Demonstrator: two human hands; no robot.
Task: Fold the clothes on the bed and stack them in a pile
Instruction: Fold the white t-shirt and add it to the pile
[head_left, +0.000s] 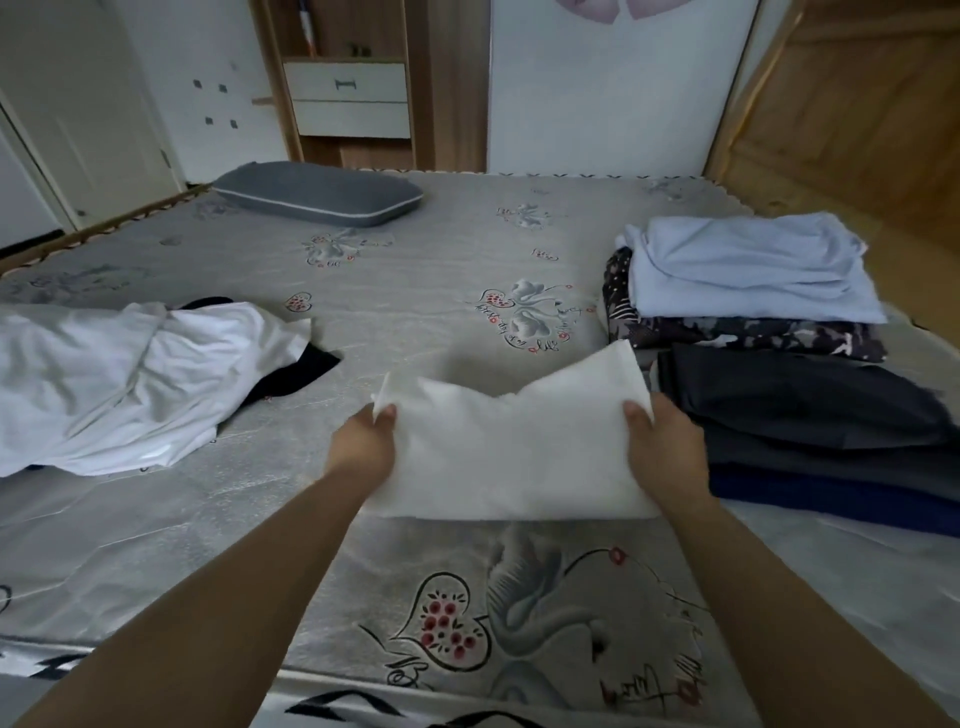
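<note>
Head view: the left hand (363, 441) and right hand (662, 441) each pinch a side of a folded white cloth (514, 457), held near the pile (769, 353) on the bed (441, 270). A white heap (119, 384) with something black under it, perhaps one garment, remains unfolded. The pile's right edge is cut off.

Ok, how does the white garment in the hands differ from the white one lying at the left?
The held white garment is folded into a flat, neat rectangle; the left white garment lies crumpled and unfolded. The held one is gripped by the left hand and right hand; the left one lies untouched, over something black. The left one looks larger. Both are plain white.
</note>
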